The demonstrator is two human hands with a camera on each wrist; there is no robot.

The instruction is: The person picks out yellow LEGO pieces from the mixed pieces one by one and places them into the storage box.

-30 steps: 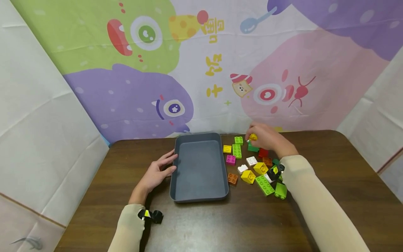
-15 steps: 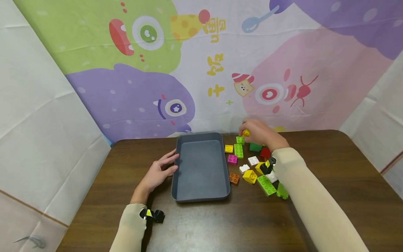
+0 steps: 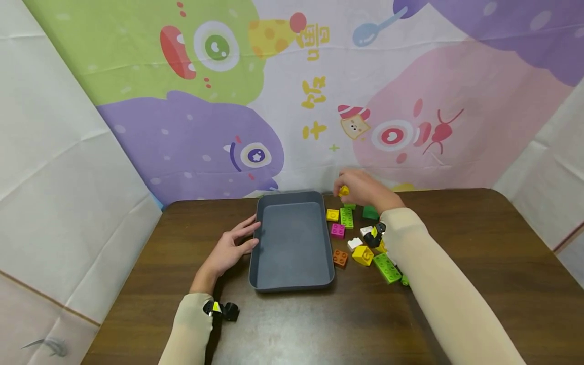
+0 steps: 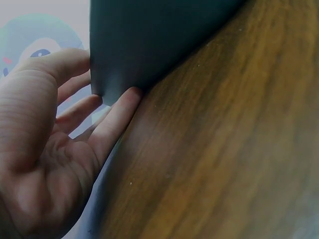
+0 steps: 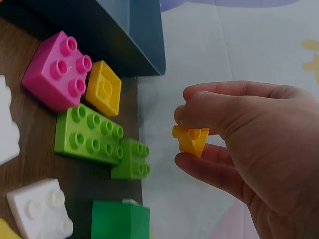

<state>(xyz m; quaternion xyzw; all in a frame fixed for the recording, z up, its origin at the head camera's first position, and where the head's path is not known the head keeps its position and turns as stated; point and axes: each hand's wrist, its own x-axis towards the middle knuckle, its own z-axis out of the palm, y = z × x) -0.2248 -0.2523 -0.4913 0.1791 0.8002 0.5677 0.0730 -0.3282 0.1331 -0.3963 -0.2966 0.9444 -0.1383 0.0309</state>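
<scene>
At the left side of the dark grey tray (image 3: 293,246), my left hand (image 3: 227,253) touches the wall with relaxed fingers. The left wrist view has its fingertips (image 4: 130,95) against the tray's outer wall, close to the wooden table. My right hand (image 3: 364,189) pinches a small yellow toy brick (image 5: 192,140) between thumb and fingers, above the far table edge. Beneath it lie a light green brick (image 5: 130,160) and a longer light green brick (image 3: 347,218). A flat yellow brick (image 3: 332,215) and a magenta brick (image 3: 337,231) lie between these and the tray.
More bricks spread rightward: brown (image 3: 339,258), white (image 3: 354,244), yellow sloped (image 3: 363,255), long green (image 3: 387,268) and dark green (image 3: 370,212). The right sleeve (image 3: 438,263) covers some of them. A printed cloth (image 3: 315,167) hangs right behind the table (image 3: 292,324).
My right hand has moved left toward the tray, carrying the yellow brick away from above the dark green one. The left hand stays at the tray's side.
</scene>
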